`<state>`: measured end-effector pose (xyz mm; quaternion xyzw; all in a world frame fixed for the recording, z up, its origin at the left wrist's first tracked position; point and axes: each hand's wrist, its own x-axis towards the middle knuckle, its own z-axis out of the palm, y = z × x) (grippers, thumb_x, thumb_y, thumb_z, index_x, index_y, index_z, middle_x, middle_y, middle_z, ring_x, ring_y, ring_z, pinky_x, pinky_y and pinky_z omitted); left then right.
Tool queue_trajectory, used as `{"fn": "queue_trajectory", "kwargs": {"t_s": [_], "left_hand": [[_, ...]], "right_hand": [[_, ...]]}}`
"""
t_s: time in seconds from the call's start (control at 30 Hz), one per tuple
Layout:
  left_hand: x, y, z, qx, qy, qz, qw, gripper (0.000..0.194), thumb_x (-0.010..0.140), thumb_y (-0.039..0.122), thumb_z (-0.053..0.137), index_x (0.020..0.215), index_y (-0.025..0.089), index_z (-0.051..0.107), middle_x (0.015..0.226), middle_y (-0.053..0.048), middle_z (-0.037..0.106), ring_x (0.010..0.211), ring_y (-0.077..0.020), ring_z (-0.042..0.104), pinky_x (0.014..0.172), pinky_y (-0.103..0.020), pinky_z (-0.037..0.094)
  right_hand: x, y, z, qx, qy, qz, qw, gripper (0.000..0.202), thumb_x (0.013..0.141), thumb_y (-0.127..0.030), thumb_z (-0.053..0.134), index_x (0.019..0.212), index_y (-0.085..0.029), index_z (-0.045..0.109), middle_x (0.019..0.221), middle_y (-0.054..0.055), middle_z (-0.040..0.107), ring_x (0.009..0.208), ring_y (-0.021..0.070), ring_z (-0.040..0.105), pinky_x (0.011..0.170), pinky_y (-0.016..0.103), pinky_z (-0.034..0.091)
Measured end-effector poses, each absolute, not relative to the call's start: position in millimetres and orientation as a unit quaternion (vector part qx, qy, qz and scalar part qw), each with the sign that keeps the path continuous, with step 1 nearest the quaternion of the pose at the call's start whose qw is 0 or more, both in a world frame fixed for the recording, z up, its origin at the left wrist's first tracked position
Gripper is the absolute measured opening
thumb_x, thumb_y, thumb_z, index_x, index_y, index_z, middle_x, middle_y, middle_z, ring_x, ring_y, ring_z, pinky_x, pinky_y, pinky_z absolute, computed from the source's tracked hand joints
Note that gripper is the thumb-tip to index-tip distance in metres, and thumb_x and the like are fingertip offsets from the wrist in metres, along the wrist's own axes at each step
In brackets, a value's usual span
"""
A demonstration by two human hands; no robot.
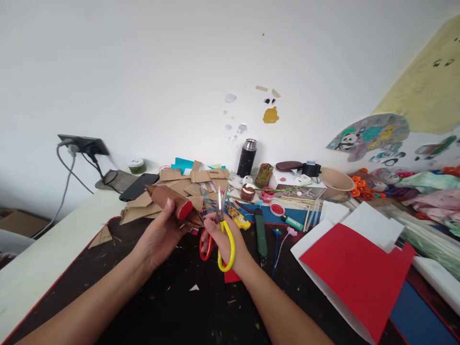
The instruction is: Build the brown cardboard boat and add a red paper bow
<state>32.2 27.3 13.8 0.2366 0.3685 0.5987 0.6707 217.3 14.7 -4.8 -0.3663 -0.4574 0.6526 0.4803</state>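
A brown roll with a flat red end is held in my left hand, its thumb lying along the near side. Scissors with one yellow and one red handle loop are in my right hand, blades pointing up and away. The fingertips of my right hand are close to the ragged brown edge beside the roll; whether they touch it is unclear. Under my right hand, part of a red piece shows on the black mat.
Cardboard scraps pile up behind the hands. A black bottle, a jar and a green cutter stand or lie beyond. Red paper lies at the right, and a beige bowl sits at the back right.
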Motion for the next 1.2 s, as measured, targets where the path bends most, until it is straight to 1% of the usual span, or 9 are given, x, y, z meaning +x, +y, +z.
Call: {"fn": "queue_trajectory", "kwargs": {"t_s": [0.17,0.33,0.43,0.57,0.7,0.83,1.0,1.1,1.2], "left_hand": [[37,23,0,0.248,0.352,0.599,0.675,0.044,0.086,0.054,0.095,0.107,0.018,0.080,0.108,-0.008,0.084,0.095,-0.0258,0.077,0.081,-0.036,0.067],[39,20,-4,0.265,0.334,0.592,0.684,0.043,0.088,0.052,0.094,0.114,0.019,0.080,0.121,-0.011,0.084,0.109,-0.0300,0.077,0.089,-0.042,0.067],[32,24,-1,0.275,0.323,0.581,0.695,0.045,0.088,0.052,0.094,0.117,0.020,0.082,0.129,-0.013,0.083,0.118,-0.0322,0.076,0.094,-0.042,0.067],[17,35,6,0.304,0.297,0.581,0.695,0.040,0.081,0.039,0.100,0.114,0.024,0.084,0.122,-0.007,0.086,0.116,-0.0303,0.077,0.095,-0.039,0.068],[9,40,7,0.322,0.299,0.577,0.688,0.053,0.074,0.032,0.104,0.122,0.023,0.084,0.128,-0.011,0.086,0.116,-0.0337,0.079,0.090,-0.038,0.069],[12,37,2,0.311,0.316,0.566,0.695,0.057,0.074,0.028,0.104,0.126,0.024,0.082,0.125,-0.012,0.086,0.100,-0.0299,0.082,0.079,-0.037,0.071],[14,38,-2,0.277,0.302,0.589,0.697,0.045,0.075,0.025,0.103,0.116,0.026,0.083,0.118,-0.006,0.088,0.092,-0.0256,0.082,0.072,-0.035,0.073],[12,41,-3,0.243,0.296,0.600,0.702,0.040,0.076,0.024,0.103,0.110,0.025,0.083,0.112,-0.004,0.088,0.087,-0.0236,0.082,0.072,-0.034,0.074],[11,43,-5,0.220,0.292,0.608,0.705,0.036,0.079,0.021,0.100,0.109,0.026,0.082,0.112,-0.003,0.089,0.089,-0.0243,0.084,0.071,-0.033,0.075]], "right_hand": [[214,18,-16,-0.382,-0.441,0.655,0.480,0.067,0.075,-0.071,0.092,0.108,-0.022,0.060,0.062,-0.007,0.069,0.044,0.0174,0.066,0.047,0.029,0.057],[214,20,-16,-0.390,-0.425,0.653,0.491,0.057,0.074,-0.057,0.093,0.106,-0.024,0.061,0.060,-0.008,0.068,0.045,0.0183,0.067,0.048,0.030,0.059],[220,21,-9,-0.391,-0.412,0.652,0.502,0.053,0.074,-0.053,0.091,0.104,-0.024,0.060,0.058,-0.008,0.068,0.044,0.0186,0.067,0.048,0.030,0.058],[231,25,3,-0.393,-0.392,0.639,0.532,0.048,0.077,-0.052,0.088,0.104,-0.023,0.060,0.056,-0.007,0.068,0.045,0.0194,0.069,0.046,0.026,0.055],[239,29,8,-0.402,-0.370,0.627,0.556,0.049,0.076,-0.053,0.089,0.102,-0.022,0.060,0.055,-0.007,0.066,0.044,0.0191,0.070,0.042,0.022,0.050],[241,31,10,-0.405,-0.337,0.630,0.570,0.057,0.070,-0.059,0.093,0.099,-0.022,0.060,0.057,-0.007,0.066,0.044,0.0177,0.070,0.040,0.020,0.047],[241,32,11,-0.400,-0.314,0.640,0.576,0.067,0.068,-0.071,0.095,0.094,-0.023,0.058,0.060,-0.006,0.067,0.046,0.0172,0.070,0.040,0.021,0.050],[241,32,11,-0.387,-0.323,0.635,0.585,0.065,0.070,-0.071,0.095,0.092,-0.023,0.058,0.062,-0.006,0.067,0.046,0.0162,0.070,0.043,0.022,0.053],[241,32,11,-0.384,-0.324,0.631,0.590,0.064,0.070,-0.069,0.096,0.094,-0.023,0.059,0.062,-0.007,0.067,0.045,0.0156,0.069,0.043,0.022,0.054]]}}
